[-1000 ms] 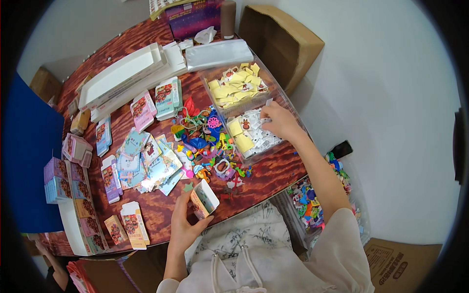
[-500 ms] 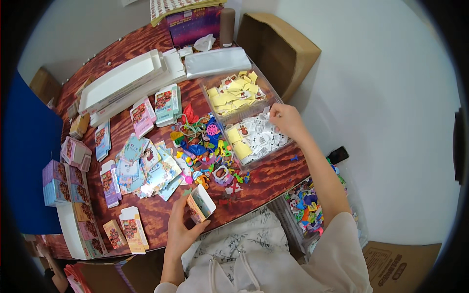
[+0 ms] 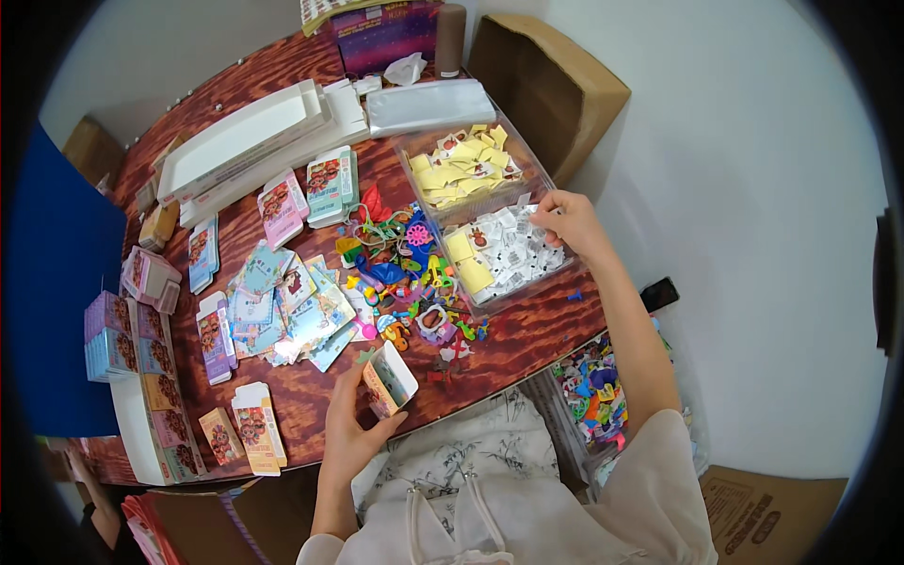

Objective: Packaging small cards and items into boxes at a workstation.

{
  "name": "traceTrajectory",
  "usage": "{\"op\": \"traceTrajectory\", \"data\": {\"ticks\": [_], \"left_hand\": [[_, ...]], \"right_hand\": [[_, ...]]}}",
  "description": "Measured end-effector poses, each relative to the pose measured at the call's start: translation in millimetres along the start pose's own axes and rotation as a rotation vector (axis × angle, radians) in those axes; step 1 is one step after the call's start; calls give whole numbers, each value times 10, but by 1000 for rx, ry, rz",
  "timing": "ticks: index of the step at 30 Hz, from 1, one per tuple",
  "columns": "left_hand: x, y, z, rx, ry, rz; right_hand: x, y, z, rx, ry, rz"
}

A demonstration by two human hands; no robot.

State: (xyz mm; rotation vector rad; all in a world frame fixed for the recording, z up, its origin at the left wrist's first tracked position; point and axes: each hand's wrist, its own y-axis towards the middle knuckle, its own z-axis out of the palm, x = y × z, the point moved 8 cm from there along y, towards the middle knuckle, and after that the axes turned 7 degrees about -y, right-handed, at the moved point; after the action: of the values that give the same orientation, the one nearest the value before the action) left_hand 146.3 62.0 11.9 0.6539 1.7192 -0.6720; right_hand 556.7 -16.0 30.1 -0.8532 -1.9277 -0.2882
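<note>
My left hand (image 3: 353, 428) grips a small orange carton (image 3: 379, 394) by its sides near the table's front edge. The carton's top is open and tilted to the right, with its white flap standing up. Over the right side of a clear plastic tray (image 3: 499, 299), my right hand (image 3: 572, 224) has its fingers pinched together; what they hold, if anything, I cannot make out. Small white packets (image 3: 516, 247) fill the tray's near compartment beneath it. Yellow paper slips (image 3: 461, 174) fill the far compartment.
Between the hands lie a heap of small colourful plastic toys (image 3: 405, 273) and a pile of cards (image 3: 282, 306). Flattened cartons (image 3: 256, 428) are spread to the left, with a row of packed boxes (image 3: 169, 419). Long white trays (image 3: 240, 141) and clear bags (image 3: 428, 108) sit behind.
The whole view has shifted slightly, moving the table's contents a little up and to the right. My right hand stays over the white packets, and my left hand still holds the carton.
</note>
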Motion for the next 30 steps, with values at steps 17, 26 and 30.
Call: {"op": "traceTrajectory", "data": {"ticks": [17,26,30], "left_hand": [[13,-28,34,5,-20,-33],[17,-34,47,10,-25,-32],[18,-36,55,8,-24,-25]], "right_hand": [[-202,-33,50,103,-7,84],[-176,-63,64,187,-19,-40],[-173,-57,104,247,-60,0]]}}
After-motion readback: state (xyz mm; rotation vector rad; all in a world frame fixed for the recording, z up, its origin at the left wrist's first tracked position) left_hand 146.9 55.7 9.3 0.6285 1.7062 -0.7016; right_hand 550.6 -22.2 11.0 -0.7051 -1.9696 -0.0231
